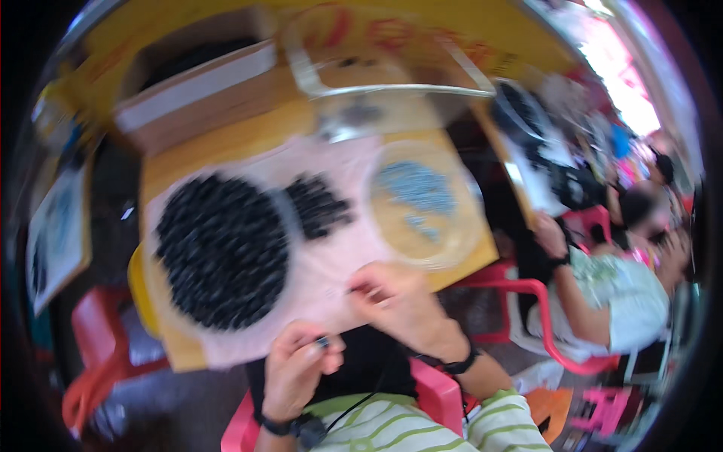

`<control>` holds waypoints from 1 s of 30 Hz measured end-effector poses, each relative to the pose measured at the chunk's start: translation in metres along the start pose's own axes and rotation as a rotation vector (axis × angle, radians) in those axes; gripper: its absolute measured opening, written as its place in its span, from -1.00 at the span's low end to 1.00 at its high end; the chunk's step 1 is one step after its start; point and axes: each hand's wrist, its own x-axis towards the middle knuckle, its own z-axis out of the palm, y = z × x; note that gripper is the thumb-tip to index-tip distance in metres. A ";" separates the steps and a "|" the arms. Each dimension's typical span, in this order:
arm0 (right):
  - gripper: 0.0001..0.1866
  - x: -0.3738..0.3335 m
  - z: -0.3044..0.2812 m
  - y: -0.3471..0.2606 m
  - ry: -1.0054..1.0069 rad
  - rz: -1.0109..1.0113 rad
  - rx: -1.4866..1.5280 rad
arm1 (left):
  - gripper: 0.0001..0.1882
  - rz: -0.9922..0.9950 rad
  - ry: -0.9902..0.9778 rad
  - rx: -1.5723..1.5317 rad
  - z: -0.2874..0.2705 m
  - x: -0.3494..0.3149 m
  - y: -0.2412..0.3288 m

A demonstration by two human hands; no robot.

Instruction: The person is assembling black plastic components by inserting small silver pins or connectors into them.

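Observation:
Close to the table's near edge, my left hand (296, 368) pinches a small black piece (322, 341) between thumb and fingers. My right hand (403, 307) is a short way right of it and slightly farther off, its fingers closed. Something tiny may be at those fingertips, but blur hides what. A large round tray heaped with black pieces (222, 252) lies on a pink cloth (331, 264) to the left. Beside it is a smaller loose pile of black pieces (318, 205). Thin grey-blue pins or rods (418, 187) lie in a clear round dish (384, 245) at the right.
A cardboard box (199, 94) with dark contents stands at the back left, near a clear plastic bin (392, 92). At the right, another person (629, 301) sits on a pink chair (553, 324) by a second table. A red chair (102, 346) stands at the left.

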 end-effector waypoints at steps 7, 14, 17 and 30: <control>-0.83 -0.005 -0.005 -0.022 -0.113 -0.065 0.512 | -0.66 0.096 -0.092 0.020 -0.006 0.008 -0.008; -0.85 -0.016 -0.002 -0.031 -0.063 -0.113 0.625 | -0.58 0.106 0.044 0.138 0.017 0.004 -0.007; -0.87 -0.010 -0.006 -0.035 -0.217 0.054 0.828 | -0.58 0.259 0.062 0.235 0.015 0.012 -0.012; -0.88 -0.019 -0.007 -0.025 -0.146 0.026 0.811 | -0.80 -0.032 0.044 0.044 0.024 0.010 0.003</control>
